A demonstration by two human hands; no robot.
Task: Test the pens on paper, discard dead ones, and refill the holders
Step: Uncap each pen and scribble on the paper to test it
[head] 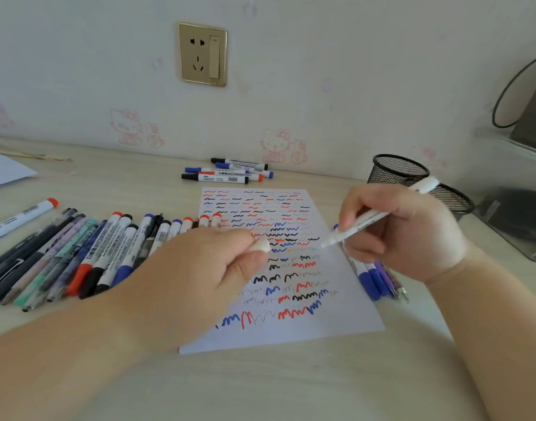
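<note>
White pen (370, 219) pinched in the right hand (403, 235), tip slanting down-left over the paper (345, 317); left hand (212, 262) pinches its cap (261, 247) just beside.

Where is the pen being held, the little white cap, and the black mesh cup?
pen (370, 219), head view, middle of its white barrel.
white cap (262, 246), head view, its rounded end at the left hand's fingertips.
black mesh cup (397, 173), head view, its mesh wall.
</note>
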